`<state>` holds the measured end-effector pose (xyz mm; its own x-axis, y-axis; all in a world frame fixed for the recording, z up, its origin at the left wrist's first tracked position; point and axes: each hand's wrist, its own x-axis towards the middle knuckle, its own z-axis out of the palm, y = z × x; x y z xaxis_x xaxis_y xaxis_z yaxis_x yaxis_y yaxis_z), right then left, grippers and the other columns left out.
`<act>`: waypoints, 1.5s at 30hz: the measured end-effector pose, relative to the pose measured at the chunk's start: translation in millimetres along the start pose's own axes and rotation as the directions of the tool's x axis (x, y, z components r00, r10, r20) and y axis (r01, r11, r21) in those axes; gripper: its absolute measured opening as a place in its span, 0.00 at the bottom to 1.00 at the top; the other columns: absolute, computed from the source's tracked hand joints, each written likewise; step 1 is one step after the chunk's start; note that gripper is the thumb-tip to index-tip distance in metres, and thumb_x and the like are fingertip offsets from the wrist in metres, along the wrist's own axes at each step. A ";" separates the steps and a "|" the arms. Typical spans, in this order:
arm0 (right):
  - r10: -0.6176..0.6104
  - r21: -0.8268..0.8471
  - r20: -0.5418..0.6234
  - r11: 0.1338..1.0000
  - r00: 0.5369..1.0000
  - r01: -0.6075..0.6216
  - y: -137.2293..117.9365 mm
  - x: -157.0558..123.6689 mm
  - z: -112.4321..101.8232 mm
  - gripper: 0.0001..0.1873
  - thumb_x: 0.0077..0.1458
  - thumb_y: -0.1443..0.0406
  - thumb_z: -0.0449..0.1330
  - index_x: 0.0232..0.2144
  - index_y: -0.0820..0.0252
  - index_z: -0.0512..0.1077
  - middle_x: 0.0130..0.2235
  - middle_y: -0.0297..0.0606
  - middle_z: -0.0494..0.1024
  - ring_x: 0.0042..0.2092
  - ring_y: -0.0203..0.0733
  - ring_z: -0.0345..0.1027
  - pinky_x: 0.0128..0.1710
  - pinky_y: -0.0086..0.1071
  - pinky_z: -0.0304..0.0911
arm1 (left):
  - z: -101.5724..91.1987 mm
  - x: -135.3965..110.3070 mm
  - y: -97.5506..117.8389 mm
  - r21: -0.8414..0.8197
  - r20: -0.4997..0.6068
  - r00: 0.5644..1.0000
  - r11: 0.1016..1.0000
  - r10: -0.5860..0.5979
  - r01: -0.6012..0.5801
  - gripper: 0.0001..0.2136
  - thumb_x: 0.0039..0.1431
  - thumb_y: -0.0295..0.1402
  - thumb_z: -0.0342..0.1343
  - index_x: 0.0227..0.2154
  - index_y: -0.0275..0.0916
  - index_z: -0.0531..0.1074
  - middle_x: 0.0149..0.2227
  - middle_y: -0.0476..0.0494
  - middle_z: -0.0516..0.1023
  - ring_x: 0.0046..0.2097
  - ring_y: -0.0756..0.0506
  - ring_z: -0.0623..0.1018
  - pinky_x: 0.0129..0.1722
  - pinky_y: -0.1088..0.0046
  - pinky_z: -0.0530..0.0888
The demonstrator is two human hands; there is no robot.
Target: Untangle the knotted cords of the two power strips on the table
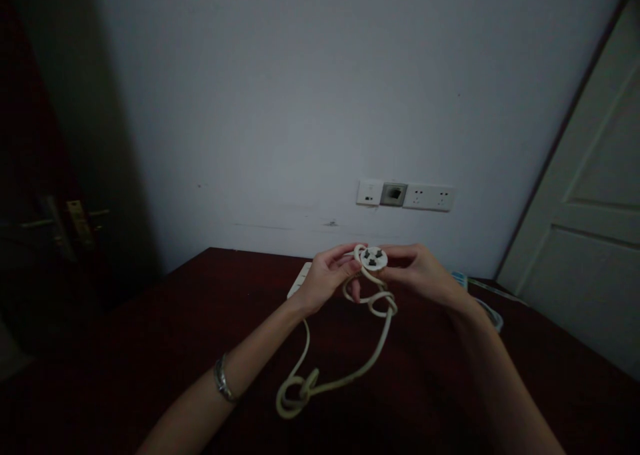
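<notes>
Both hands meet above a dark red table point(150, 348) and hold a white round plug point(374, 258) with dark prongs facing me. My left hand point(326, 280) pinches the plug's left edge and the cable beside it. My right hand point(419, 271) grips the plug's right side with curled fingers. A white cable point(350, 375) hangs from the plug, twists into a loose knot just below the hands, and loops into a second tangle near my left forearm. A bracelet sits on my left wrist point(223, 379).
A white power strip point(299, 281) lies on the table behind my left hand. Wall sockets point(406, 195) are on the grey wall above. A white door point(590, 228) stands at right, a dark door with a brass handle point(75, 221) at left. Another cable point(493, 311) lies at right.
</notes>
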<state>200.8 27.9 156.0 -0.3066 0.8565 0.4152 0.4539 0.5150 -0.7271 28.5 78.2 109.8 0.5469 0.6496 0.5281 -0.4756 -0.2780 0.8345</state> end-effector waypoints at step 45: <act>-0.264 -0.592 -0.107 0.792 0.959 0.152 44.9 18.5 10.1 0.13 0.55 0.59 0.55 0.29 0.59 0.76 0.30 0.42 0.76 0.30 0.39 0.68 0.31 0.32 0.60 | -27.8 16.1 -30.3 0.460 -0.182 0.982 0.887 0.048 0.043 0.12 0.56 0.36 0.51 0.27 0.33 0.73 0.22 0.47 0.73 0.23 0.51 0.72 0.26 0.75 0.68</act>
<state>207.0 66.6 125.5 -0.3238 0.6888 0.6486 0.8081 0.5578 -0.1891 32.6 116.8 88.7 0.3888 0.7538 0.5297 -0.0813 -0.5446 0.8347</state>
